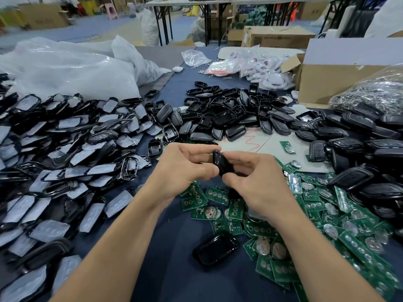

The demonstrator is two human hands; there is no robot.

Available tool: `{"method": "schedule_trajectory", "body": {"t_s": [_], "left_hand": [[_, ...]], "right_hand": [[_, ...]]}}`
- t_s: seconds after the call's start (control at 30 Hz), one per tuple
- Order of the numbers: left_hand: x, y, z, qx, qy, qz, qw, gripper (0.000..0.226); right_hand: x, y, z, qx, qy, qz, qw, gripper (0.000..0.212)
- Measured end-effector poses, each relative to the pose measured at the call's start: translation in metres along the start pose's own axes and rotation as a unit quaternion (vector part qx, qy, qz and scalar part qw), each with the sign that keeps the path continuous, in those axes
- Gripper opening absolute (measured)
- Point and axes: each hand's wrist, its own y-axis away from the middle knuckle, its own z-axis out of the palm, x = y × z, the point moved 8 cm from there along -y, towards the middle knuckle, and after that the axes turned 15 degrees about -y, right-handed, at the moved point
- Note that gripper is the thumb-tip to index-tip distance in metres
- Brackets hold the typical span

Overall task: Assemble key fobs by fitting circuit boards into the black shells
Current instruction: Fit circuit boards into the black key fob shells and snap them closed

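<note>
Both hands meet above the middle of the table around one black shell (220, 163), held on edge. My left hand (183, 168) pinches its left side between thumb and fingers. My right hand (255, 182) grips its right side with curled fingers. Whether a board sits inside it is hidden. Green circuit boards (327, 227), many with round coin cells, lie in a heap below and right of the hands. Another black shell (214, 249) lies flat near the front, beside the boards.
Black shell halves (229, 114) are piled at the back centre. Button faces with grey pads (65, 153) cover the left. Closed black fobs (357, 136) are stacked at the right. A cardboard box (340, 79) and clear plastic bags (72, 68) stand behind.
</note>
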Motion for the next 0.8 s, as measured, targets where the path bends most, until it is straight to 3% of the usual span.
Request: {"method": "schedule_trajectory", "body": {"t_s": [0.23,0.43,0.53,0.7,0.8], "left_hand": [[0.004,0.0,-0.003,0.01,0.027,0.019,0.999,0.045],[0.002,0.001,-0.001,-0.004,-0.022,0.004,1.0,0.048],[0.002,0.002,0.001,-0.005,-0.023,-0.003,1.0,0.039],[0.002,0.004,-0.002,0.076,-0.054,-0.01,0.996,0.014],[-0.001,0.003,-0.004,0.109,-0.062,-0.021,0.992,0.018]], "right_hand": [[0.004,-0.001,-0.004,-0.002,-0.03,0.007,1.0,0.051],[0.002,0.004,0.001,0.01,0.057,-0.015,0.998,0.058],[0.0,0.006,0.0,0.02,0.109,-0.026,0.994,0.056],[-0.011,0.011,0.009,0.007,0.14,-0.047,0.989,0.072],[-0.012,0.011,0.012,0.005,0.163,-0.054,0.985,0.055]]}}
